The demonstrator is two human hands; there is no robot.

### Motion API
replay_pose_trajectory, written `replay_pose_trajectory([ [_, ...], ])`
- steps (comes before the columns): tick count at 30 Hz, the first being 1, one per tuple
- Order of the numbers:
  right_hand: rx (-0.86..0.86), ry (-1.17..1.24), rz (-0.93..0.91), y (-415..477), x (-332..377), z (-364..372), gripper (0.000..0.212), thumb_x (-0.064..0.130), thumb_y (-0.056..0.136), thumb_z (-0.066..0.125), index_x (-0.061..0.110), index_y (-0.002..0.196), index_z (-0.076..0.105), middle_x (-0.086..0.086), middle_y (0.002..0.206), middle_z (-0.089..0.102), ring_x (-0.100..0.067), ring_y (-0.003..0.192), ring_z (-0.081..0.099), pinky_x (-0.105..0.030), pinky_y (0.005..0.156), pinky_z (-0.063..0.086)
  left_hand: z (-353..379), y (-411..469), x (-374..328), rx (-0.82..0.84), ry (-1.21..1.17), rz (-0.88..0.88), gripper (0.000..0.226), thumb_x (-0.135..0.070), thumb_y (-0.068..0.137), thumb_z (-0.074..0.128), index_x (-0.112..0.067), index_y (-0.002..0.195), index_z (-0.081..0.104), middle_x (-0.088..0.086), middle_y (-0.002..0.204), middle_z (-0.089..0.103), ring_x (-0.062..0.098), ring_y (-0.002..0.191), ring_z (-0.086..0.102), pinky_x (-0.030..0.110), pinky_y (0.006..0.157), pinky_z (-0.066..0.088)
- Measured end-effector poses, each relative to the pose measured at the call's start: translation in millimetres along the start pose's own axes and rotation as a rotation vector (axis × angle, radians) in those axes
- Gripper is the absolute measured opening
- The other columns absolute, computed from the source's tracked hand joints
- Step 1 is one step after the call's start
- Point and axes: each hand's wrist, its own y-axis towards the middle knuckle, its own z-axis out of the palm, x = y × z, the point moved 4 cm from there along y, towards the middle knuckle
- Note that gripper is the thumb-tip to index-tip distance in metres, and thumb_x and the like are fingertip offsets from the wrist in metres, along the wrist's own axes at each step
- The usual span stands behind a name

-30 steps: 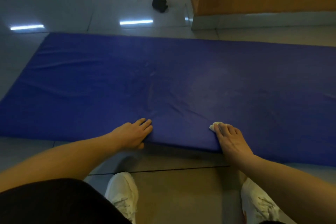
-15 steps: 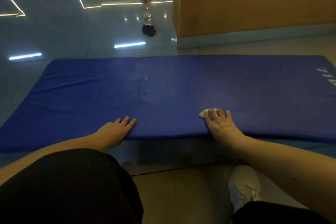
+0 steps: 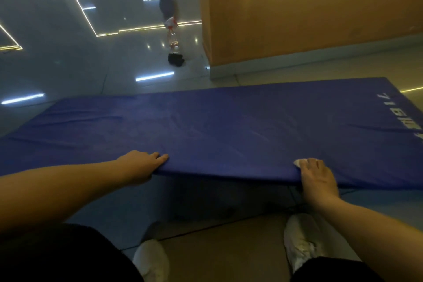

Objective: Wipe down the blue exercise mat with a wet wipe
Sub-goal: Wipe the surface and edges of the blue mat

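- blue exercise mat [image 3: 229,135] lies flat across the tiled floor [image 3: 68,64], long side toward the person. near edge looks raised a little, w/ dark shadow under it.
- left hand [image 3: 143,165]: fingers together over the top of the near edge, gripping it. thumb hidden, prob. underneath.
- right hand [image 3: 318,178]: grips the same edge further right, fingers curled over the top. wet wipe [image 3: 297,162] trapped under the fingertips, a small white corner showing.
- handling (judgement): mat is padded and floppy. cover shows wrinkles, and the edge sags between the two hands. light enough to lift by one edge, but too wide for one hand. cover looks smooth, poss. slick where damp.
- where to hold: along the near edge, hands well apart, as now. for wiping, one flat hand should pin the mat so it can't creep on the glossy tiles.
- wipe is thin and soft. keep it bunched under the fingers, or it will slip out.
- bg: bottle [image 3: 172,34] on the floor, well apart from the mat. orange wall [image 3: 297,18] behind.
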Motion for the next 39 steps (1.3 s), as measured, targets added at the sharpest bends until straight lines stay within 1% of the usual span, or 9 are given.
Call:
replay_pose_trajectory([
  [2, 0.012, -0.049, 0.017, 6.1, -11.9, 4.2, 0.081, 0.029, 0.075, 0.079, 0.026, 0.146, 0.04, -0.002, 0.131, 0.049, -0.025, 0.116, 0.047, -0.033, 0.093, 0.045, -3.4, 0.0, 5.2, -0.001, -0.006, -0.009, 0.076, -0.026, 0.099, 0.048, -0.026, 0.161, 0.004, 0.003, 0.159, 0.031, 0.029, 0.126, 0.054, 0.041, 0.094, 0.05],
  [5, 0.032, -0.11, -0.092, 20.7, -20.2, 6.1, 0.085, 0.026, 0.067, 0.085, 0.02, 0.144, 0.049, -0.005, 0.125, 0.055, -0.028, 0.11, 0.051, -0.037, 0.088, 0.05, -5.2, 0.3, 4.6, 0.009, -0.008, -0.01, 0.076, -0.025, 0.1, 0.047, -0.027, 0.161, 0.003, 0.002, 0.16, 0.03, 0.028, 0.125, 0.054, 0.04, 0.095, 0.05],
  [10, -0.039, -0.209, -0.314, 42.0, -26.8, -14.1, 0.091, 0.008, 0.045, 0.09, 0.005, 0.131, 0.061, -0.012, 0.109, 0.058, -0.034, 0.094, 0.054, -0.04, 0.053, 0.049, -1.2, 0.7, 3.6, 0.018, -0.007, -0.019, 0.075, -0.02, 0.1, 0.044, -0.027, 0.161, 0.001, 0.004, 0.164, 0.024, 0.028, 0.128, 0.053, 0.039, 0.095, 0.051],
  [14, -0.28, -0.234, -0.468, 46.3, -19.5, -64.6, 0.071, -0.004, 0.058, 0.082, -0.001, 0.125, 0.063, -0.019, 0.104, 0.059, -0.039, 0.089, 0.053, -0.043, 0.051, 0.049, 2.3, -8.2, 0.9, -0.002, -0.021, -0.054, 0.075, -0.016, 0.101, 0.042, -0.027, 0.161, -0.003, 0.003, 0.165, 0.02, 0.024, 0.135, 0.047, 0.032, 0.094, 0.05],
  [22, -0.29, -0.356, -0.397, 25.5, -104.8, -124.1, 0.068, -0.009, 0.059, 0.082, 0.001, 0.123, 0.063, -0.021, 0.109, 0.056, -0.043, 0.096, 0.054, -0.05, 0.063, 0.055, -56.5, 3.9, -46.4, -0.154, -0.083, 0.035, 0.073, -0.02, 0.102, 0.041, -0.025, 0.161, -0.001, 0.007, 0.166, 0.017, 0.028, 0.141, 0.043, 0.038, 0.105, 0.045],
  [27, -0.189, -0.34, -0.123, 24.9, -163.8, -98.7, 0.082, -0.017, 0.049, 0.083, 0.001, 0.127, 0.063, -0.022, 0.104, 0.056, -0.044, 0.092, 0.053, -0.051, 0.065, 0.053, -92.9, 36.7, -86.3, -0.146, -0.073, 0.117, 0.077, -0.015, 0.101, 0.048, -0.021, 0.161, -0.001, 0.013, 0.159, 0.028, 0.035, 0.129, 0.052, 0.045, 0.102, 0.048],
  [30, -0.099, -0.318, 0.03, 28.3, -175.3, -79.6, 0.085, -0.014, 0.061, 0.079, 0.007, 0.139, 0.055, -0.02, 0.113, 0.053, -0.042, 0.102, 0.048, -0.048, 0.075, 0.051, -96.5, 57.5, -100.6, -0.157, -0.101, 0.154, 0.077, -0.019, 0.101, 0.049, -0.023, 0.161, 0.0, 0.012, 0.156, 0.031, 0.033, 0.127, 0.053, 0.044, 0.103, 0.048],
  [34, 0.131, -0.31, 0.021, 36.7, -176.6, -64.9, 0.091, 0.002, 0.081, 0.071, 0.022, 0.157, 0.025, -0.012, 0.138, 0.036, -0.034, 0.126, 0.035, -0.039, 0.097, 0.042, -81.1, 84.5, -120.4, -0.111, -0.192, 0.136, 0.08, -0.026, 0.099, 0.054, -0.028, 0.16, 0.002, 0.01, 0.156, 0.031, 0.029, 0.128, 0.051, 0.042, 0.104, 0.048],
  [39, 0.367, -0.31, -0.004, 37.3, -167.5, -43.4, 0.084, 0.016, 0.08, 0.075, 0.017, 0.15, 0.029, -0.014, 0.137, 0.033, -0.037, 0.123, 0.036, -0.044, 0.096, 0.046, -60.1, 101.6, -142.2, -0.099, -0.198, 0.107, 0.088, -0.029, 0.097, 0.06, -0.029, 0.16, -0.002, 0.008, 0.161, 0.022, 0.025, 0.136, 0.044, 0.037, 0.106, 0.048],
])
